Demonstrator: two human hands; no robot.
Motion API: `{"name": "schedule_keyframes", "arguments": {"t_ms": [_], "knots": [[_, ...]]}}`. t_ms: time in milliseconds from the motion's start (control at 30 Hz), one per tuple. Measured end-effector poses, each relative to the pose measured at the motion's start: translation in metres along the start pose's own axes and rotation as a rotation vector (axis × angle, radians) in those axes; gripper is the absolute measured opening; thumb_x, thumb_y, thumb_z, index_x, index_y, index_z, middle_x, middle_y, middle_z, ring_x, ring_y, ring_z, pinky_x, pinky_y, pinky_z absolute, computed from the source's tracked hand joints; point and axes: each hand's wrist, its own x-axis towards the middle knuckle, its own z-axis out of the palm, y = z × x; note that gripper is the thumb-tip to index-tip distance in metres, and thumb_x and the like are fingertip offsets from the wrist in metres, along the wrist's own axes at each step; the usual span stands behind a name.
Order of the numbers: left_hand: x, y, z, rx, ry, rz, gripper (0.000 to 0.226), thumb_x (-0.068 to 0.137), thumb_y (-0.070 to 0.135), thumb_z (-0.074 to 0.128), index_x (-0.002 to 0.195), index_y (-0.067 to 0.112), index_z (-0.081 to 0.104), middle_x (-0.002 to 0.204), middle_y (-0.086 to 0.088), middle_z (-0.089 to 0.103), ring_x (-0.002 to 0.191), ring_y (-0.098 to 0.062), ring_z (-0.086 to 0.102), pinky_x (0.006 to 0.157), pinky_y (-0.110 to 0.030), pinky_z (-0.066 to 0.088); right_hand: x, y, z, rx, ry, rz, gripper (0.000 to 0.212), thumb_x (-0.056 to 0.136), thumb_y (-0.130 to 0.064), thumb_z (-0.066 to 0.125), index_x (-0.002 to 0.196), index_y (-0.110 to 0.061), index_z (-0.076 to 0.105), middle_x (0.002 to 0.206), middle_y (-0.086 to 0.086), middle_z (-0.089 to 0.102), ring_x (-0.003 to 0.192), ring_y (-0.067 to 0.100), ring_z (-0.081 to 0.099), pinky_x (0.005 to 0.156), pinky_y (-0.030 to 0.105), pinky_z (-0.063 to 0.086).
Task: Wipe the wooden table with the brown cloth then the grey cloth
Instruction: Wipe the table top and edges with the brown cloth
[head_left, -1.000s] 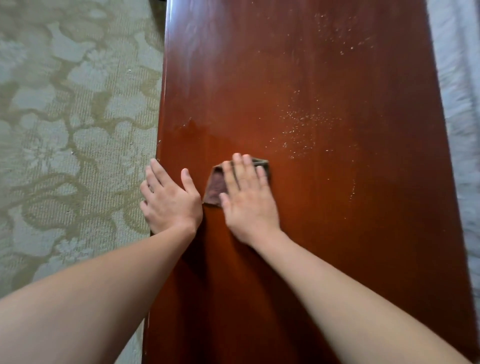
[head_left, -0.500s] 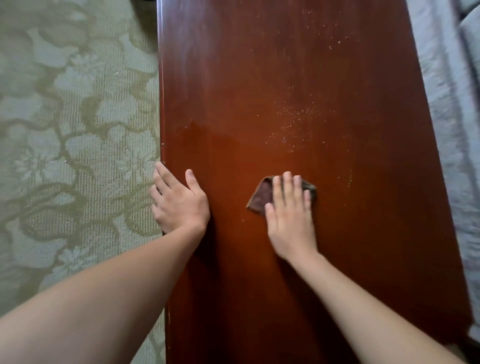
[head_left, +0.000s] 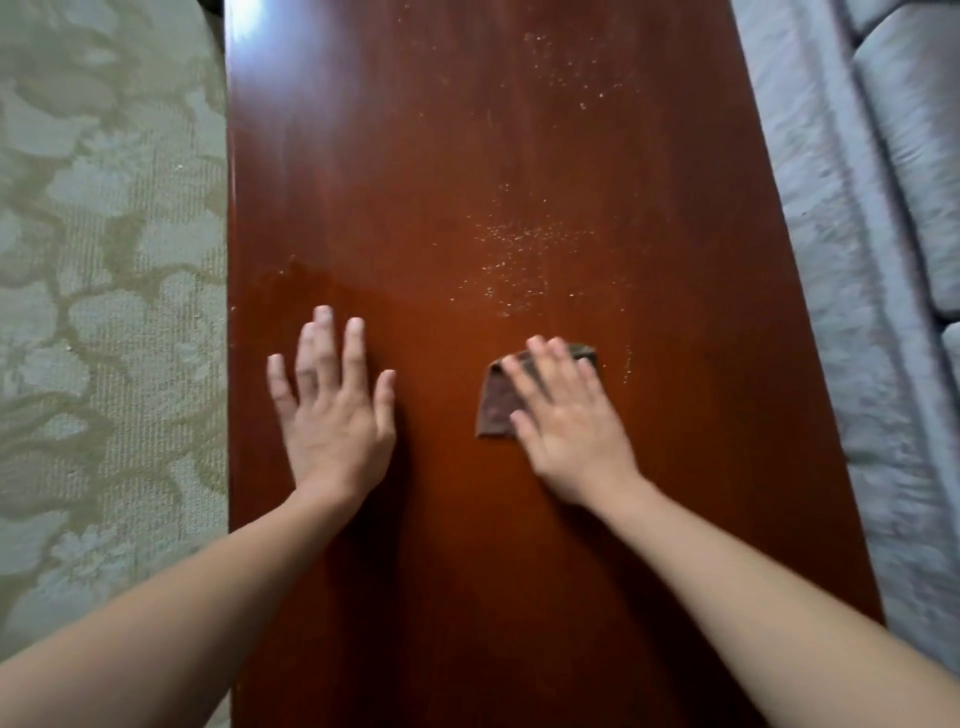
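My right hand (head_left: 569, 426), fingers spread flat, presses the brown cloth (head_left: 496, 410) on the table (head_left: 415, 156); it has slid right, well apart from my left hand (head_left: 335, 410), now flat and spread; crumbs (head_left: 519, 260) just beyond remain, so this pass looks unfinished

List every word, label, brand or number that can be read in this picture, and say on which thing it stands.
None. No writing shows on the wooden table, the brown cloth, the patterned carpet or the grey upholstery.
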Motion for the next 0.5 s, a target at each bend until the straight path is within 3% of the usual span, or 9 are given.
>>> {"name": "schedule_keyframes", "arguments": {"t_ms": [100, 200, 333, 400, 500], "knots": [[0.009, 0.073, 0.011, -0.042, -0.029, 0.191, 0.063, 0.107, 0.051, 0.026, 0.163, 0.022, 0.027, 0.173, -0.008, 0.014, 0.158, -0.028, 0.02, 0.128, -0.054, 0.012, 0.003, 0.1, -0.015, -0.001, 0.005, 0.264, 0.071, 0.102, -0.054, 0.007, 0.167, -0.026, 0.004, 0.176, 0.008, -0.001, 0.162, 0.027, -0.006, 0.131, 0.048, 0.0], [0.012, 0.131, 0.021, -0.034, -0.074, 0.175, 0.06, 0.109, 0.05, 0.021, 0.163, 0.025, 0.025, 0.171, -0.006, 0.02, 0.156, -0.027, 0.02, 0.128, -0.053, 0.011, -0.009, 0.184, -0.025, 0.028, 0.005, 0.488, 0.076, 0.099, -0.058, 0.0, 0.168, -0.025, 0.001, 0.176, 0.011, -0.003, 0.162, 0.028, -0.007, 0.131, 0.052, 0.001], [0.013, 0.137, 0.034, 0.051, -0.086, 0.111, 0.062, 0.108, 0.052, 0.018, 0.164, 0.025, 0.02, 0.171, -0.006, 0.014, 0.157, -0.026, 0.01, 0.129, -0.054, 0.004, -0.005, 0.184, -0.02, 0.047, 0.087, 0.654, 0.073, 0.102, -0.051, 0.01, 0.168, -0.02, 0.009, 0.175, 0.014, 0.005, 0.162, 0.032, -0.001, 0.129, 0.058, 0.001], [0.012, 0.137, 0.034, 0.056, -0.081, 0.108, 0.061, 0.108, 0.051, 0.022, 0.163, 0.025, 0.022, 0.17, -0.006, 0.014, 0.157, -0.026, 0.01, 0.129, -0.054, 0.004, -0.012, 0.15, -0.013, 0.024, 0.112, 0.575, 0.071, 0.104, -0.045, 0.015, 0.167, -0.012, 0.015, 0.174, 0.019, 0.01, 0.161, 0.038, 0.006, 0.128, 0.061, 0.008], [0.014, 0.139, 0.035, 0.031, -0.053, 0.1, 0.058, 0.108, 0.046, 0.031, 0.16, 0.023, 0.026, 0.169, -0.007, 0.017, 0.155, -0.028, 0.012, 0.128, -0.055, 0.005, -0.048, 0.082, 0.009, -0.073, 0.072, 0.172, 0.069, 0.105, -0.042, 0.023, 0.167, -0.012, 0.014, 0.174, 0.017, 0.006, 0.161, 0.038, 0.001, 0.127, 0.06, 0.012]]}}
